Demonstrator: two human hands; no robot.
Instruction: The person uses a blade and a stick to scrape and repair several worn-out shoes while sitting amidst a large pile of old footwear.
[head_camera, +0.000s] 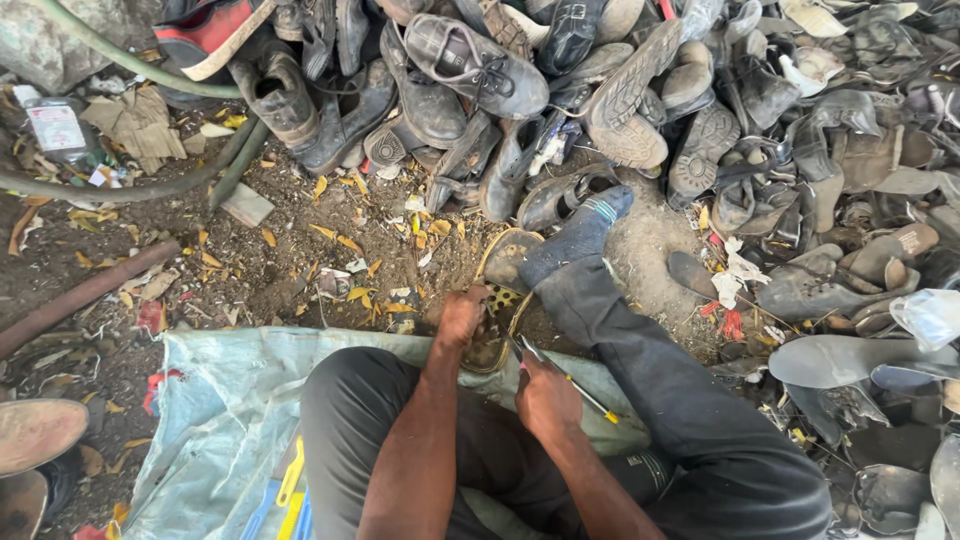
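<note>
Right hand (545, 398) sits closest, fist closed around a thin yellow-handled tool (565, 375) whose tip aims toward 10 o'clock at the shoe sole (500, 300). Left hand (462, 318) is nearer the sole, curled onto its lower end, and the sole's long axis runs 12 to 6, top pinned under a socked foot (580, 235). Further out at 12 to 3 o'clock is a big pile of old shoes (700, 110).

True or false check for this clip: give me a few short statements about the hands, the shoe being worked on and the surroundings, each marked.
1. The left hand grips the shoe sole. True.
2. The right hand is empty. False: it holds a thin tool with a yellow tip.
3. A sock-clad foot rests on the sole. True.
4. The shoe pile lies behind the person. False: it lies in front.
5. The person sits on a pale sheet. True.
</note>
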